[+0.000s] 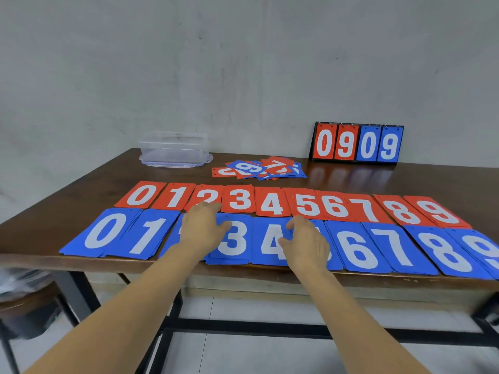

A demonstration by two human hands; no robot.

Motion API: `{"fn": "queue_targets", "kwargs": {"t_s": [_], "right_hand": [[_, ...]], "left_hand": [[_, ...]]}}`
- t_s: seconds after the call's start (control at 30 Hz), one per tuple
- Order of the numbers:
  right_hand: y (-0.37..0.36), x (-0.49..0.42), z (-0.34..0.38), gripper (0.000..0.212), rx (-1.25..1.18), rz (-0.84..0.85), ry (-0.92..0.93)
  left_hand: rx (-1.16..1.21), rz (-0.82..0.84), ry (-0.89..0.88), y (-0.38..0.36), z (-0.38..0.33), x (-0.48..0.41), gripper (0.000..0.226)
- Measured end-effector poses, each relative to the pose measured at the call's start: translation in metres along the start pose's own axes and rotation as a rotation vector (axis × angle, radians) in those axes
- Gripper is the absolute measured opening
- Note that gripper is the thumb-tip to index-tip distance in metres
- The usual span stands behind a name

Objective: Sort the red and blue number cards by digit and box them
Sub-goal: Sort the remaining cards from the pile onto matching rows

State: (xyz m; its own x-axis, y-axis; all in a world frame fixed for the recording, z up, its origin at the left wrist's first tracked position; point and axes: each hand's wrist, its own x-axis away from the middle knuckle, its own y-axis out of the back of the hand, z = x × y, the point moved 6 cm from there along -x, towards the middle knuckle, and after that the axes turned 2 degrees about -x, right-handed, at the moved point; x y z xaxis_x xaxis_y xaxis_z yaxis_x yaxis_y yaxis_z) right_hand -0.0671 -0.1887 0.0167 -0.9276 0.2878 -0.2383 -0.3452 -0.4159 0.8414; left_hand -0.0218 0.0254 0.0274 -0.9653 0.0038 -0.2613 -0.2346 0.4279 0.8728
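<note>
Red number cards (240, 199) lie in a row from 0 to 9 across the dark wooden table (81, 184). In front of them runs a row of blue number cards (232, 238), also 0 to 9. My left hand (202, 225) lies flat over the blue 2 pile, fingertips reaching the red 2. My right hand (305, 241) lies over the blue 5 pile and the edge of the blue 4, fingers relaxed. A loose heap of mixed red and blue cards (259, 168) sits behind the rows. A clear plastic box (174, 148) stands at the back left.
A flip scoreboard (356, 143) showing 0 9 0 9 stands at the back right against the grey wall. A round stool (24, 306) sits under the table's left end. The blue row reaches the table's front edge.
</note>
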Motion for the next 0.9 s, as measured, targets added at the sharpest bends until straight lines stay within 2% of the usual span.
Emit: {"fn": "queue_targets", "kwargs": {"t_s": [0.13, 0.33, 0.63, 0.9], "right_hand": [[0.006, -0.005, -0.004, 0.025, -0.054, -0.033, 0.056], [0.015, -0.036, 0.000, 0.038, -0.120, -0.050, 0.147], [0.004, -0.117, -0.012, 0.046, -0.048, -0.014, 0.085], [-0.018, -0.214, -0.023, 0.039, 0.059, 0.036, 0.047]], "left_hand": [[0.018, -0.009, -0.011, -0.004, -0.018, 0.003, 0.055], [-0.024, -0.023, -0.073, -0.006, -0.049, -0.018, 0.051], [-0.081, 0.074, -0.103, -0.034, -0.057, -0.099, 0.054], [-0.100, 0.089, -0.156, -0.064, -0.050, -0.206, 0.051]]}}
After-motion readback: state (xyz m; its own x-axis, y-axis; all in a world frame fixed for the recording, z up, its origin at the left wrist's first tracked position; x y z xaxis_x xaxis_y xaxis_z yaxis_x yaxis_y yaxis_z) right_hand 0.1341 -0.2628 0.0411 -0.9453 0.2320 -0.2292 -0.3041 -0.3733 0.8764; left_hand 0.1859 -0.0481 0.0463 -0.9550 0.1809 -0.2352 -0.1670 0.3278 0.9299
